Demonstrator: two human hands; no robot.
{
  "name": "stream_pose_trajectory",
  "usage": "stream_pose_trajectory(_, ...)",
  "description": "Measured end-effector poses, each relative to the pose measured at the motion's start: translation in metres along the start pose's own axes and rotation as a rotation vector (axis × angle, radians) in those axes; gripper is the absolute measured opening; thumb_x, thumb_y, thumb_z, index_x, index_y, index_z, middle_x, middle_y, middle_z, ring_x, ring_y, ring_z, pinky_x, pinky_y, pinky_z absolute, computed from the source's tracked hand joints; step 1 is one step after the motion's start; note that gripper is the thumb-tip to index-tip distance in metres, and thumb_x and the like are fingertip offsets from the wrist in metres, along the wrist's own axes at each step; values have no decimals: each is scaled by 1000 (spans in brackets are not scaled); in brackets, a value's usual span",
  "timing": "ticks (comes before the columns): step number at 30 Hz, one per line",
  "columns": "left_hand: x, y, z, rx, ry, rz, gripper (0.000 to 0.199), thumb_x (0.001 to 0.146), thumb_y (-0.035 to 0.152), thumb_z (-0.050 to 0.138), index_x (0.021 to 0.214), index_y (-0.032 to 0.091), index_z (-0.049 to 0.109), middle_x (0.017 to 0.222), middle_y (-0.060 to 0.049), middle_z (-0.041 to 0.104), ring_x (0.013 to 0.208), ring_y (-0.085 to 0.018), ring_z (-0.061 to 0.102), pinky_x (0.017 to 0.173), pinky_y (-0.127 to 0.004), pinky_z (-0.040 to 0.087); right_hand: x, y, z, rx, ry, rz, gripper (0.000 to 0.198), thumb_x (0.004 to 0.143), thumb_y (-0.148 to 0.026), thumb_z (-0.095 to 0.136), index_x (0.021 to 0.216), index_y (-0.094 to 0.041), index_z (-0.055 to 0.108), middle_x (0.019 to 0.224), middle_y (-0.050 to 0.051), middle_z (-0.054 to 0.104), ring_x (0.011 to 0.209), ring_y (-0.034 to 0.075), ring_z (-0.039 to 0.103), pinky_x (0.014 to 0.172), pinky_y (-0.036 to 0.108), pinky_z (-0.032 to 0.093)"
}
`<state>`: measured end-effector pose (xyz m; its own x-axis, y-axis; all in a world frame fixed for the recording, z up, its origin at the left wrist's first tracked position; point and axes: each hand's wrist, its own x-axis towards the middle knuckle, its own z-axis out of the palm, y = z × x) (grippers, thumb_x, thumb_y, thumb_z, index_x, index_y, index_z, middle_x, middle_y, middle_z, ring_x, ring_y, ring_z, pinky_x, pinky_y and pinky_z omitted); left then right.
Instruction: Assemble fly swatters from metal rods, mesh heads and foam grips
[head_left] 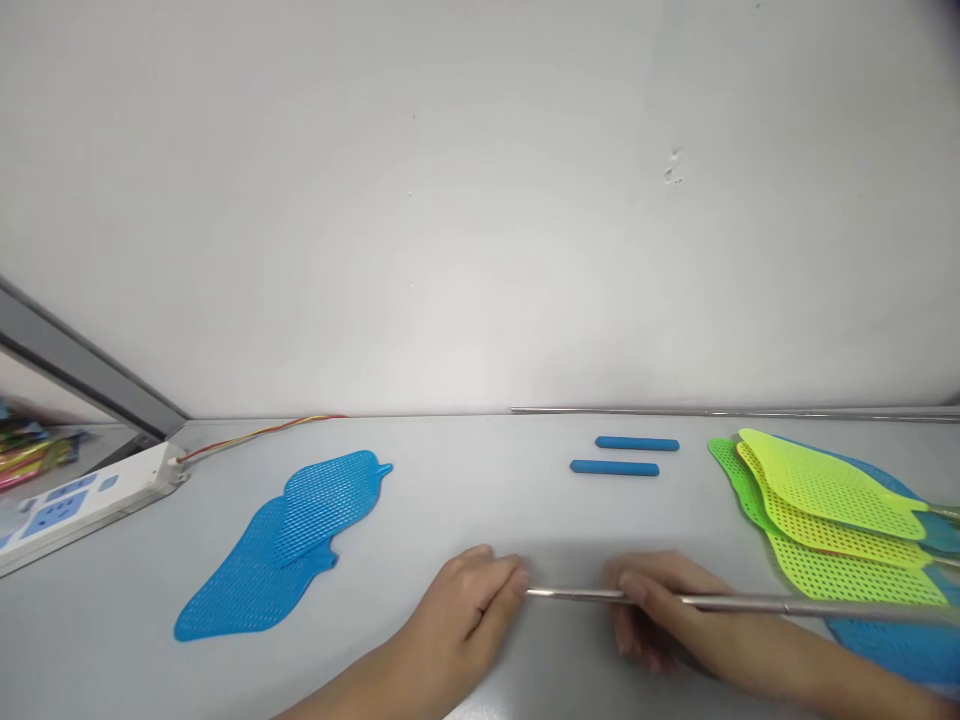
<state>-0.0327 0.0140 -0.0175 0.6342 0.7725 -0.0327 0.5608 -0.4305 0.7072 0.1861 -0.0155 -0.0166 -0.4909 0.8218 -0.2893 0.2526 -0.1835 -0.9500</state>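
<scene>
A thin silvery metal rod stretches sideways just above the table, from between my hands past the right edge of view. My left hand is closed on its left end, thumb and fingers pinched together. Further right along the rod, my right hand grips it between thumb and fingers; its lower fingers are smeared by motion. Beyond my hands lie two blue handle sleeves, side by side. Two blue mesh fly swatter heads overlap on the table to the left.
A pile of yellow, green and blue swatter heads lies at right. Along the wall base runs another metal rod. At left are a white power strip, thin coloured wires and a grey frame post.
</scene>
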Motion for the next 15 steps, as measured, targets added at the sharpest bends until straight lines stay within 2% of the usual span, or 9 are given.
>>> stream_pose_trajectory(3,0,1,-1,52,-34,45,32,85,28,24,57,17,35,52,2,36,56,-11,35,57,-23,29,-3,-4,3,-139,-36,-45,39,83,-43,29,72,-16,56,65,1,49,60,11,47,57,22,39)
stream_pose_trajectory(5,0,1,-1,58,-30,48,31,85,27,25,57,17,36,52,3,37,55,-10,35,56,-23,29,-3,-4,4,-143,-33,-37,40,83,-43,28,72,-17,56,66,1,49,61,11,47,58,22,39)
stream_pose_trajectory(9,0,1,0,44,-16,46,32,85,27,27,56,17,38,50,3,36,54,-10,35,56,-23,29,-1,0,4,-45,26,30,42,83,-45,28,70,-16,56,62,1,50,57,11,48,55,22,40)
stream_pose_trajectory(15,1,4,0,-34,18,-41,33,85,31,24,58,17,35,55,2,38,57,-10,35,58,-22,29,2,1,6,97,51,10,44,82,-45,30,67,-14,56,55,0,48,51,10,46,51,23,39)
